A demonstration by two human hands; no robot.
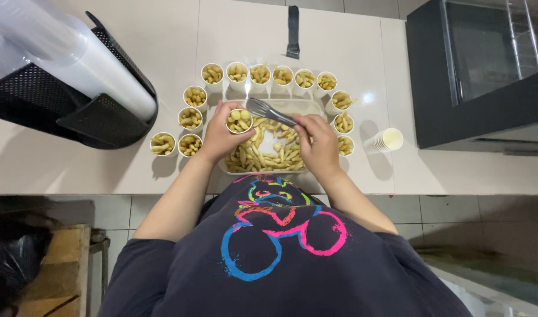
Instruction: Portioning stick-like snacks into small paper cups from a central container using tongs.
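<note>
Left hand: my left hand [219, 136] wraps around a small paper cup [239, 121], fingers curled on its wall, holding it over the far left corner of the tray [307, 107].
Right hand: my right hand [320, 141] pinches the handle of the grey tongs [267, 110], whose tips sit just beside the cup's mouth.
Cup: already heaped with pale snack pieces; I judge it light and thin-walled, easy to crush, so the hold belongs low on the side, gently.
Snacks: loose pieces [269, 152] in the tray look dry, brittle and likely to roll.
Around: filled cups [271, 74] ring the tray; spare empty cups [385, 141] lie to the right; lids in a black rack [84, 111] on the left.
</note>
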